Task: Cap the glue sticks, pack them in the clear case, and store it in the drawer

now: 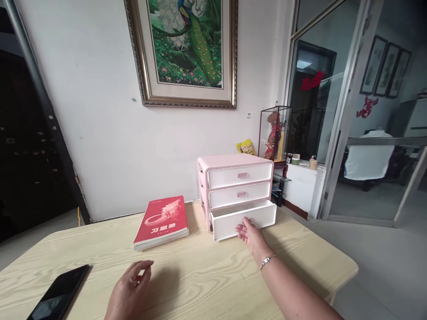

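Note:
A small pink cabinet (233, 159) with three white drawers stands on the table. Its bottom drawer (225, 226) is pulled part way out, while the upper two sit flush. My right hand (251, 235), with a silver bracelet at the wrist, is at the front of that drawer, its thumb and fingers closed at the small pink handle, which they mostly cover. Low over the table, left of centre, my left hand (130, 289) holds nothing; its fingers are loosely bent and apart from the thumb. A thick red book (163, 220) lies flat beyond it, left of the cabinet.
A black phone (60, 293) lies at the left of the wooden table (200, 284). Behind the cabinet are a yellow packet (246, 146) and a glass case (275, 133) with a figure. A framed peacock picture (190, 100) hangs on the wall. A glass door (376, 178) is at right.

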Motion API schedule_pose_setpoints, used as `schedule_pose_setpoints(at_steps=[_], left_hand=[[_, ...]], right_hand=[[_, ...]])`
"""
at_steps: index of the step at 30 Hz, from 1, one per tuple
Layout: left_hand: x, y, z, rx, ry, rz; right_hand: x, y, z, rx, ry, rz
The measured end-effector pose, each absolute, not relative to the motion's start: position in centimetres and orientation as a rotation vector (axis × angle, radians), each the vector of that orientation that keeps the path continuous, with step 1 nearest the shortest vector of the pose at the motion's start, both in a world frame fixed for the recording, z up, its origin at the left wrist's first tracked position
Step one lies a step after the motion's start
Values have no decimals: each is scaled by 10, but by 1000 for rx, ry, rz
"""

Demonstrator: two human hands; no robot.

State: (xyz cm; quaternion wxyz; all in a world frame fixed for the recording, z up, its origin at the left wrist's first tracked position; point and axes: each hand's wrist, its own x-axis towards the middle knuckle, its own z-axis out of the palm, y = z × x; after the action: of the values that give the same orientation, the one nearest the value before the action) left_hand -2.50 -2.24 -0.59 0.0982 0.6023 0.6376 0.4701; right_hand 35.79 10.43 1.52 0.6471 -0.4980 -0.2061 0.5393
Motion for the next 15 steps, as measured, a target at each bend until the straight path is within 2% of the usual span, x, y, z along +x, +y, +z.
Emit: schedule_pose_setpoints(at_steps=[9, 15], left_hand=[[-19, -17, -11, 1712, 1740, 1288], [-18, -22, -2, 1432, 1723, 1336]], right_hand=[[341, 136, 23, -1169, -449, 1184], [329, 126, 19, -1188, -445, 1197]])
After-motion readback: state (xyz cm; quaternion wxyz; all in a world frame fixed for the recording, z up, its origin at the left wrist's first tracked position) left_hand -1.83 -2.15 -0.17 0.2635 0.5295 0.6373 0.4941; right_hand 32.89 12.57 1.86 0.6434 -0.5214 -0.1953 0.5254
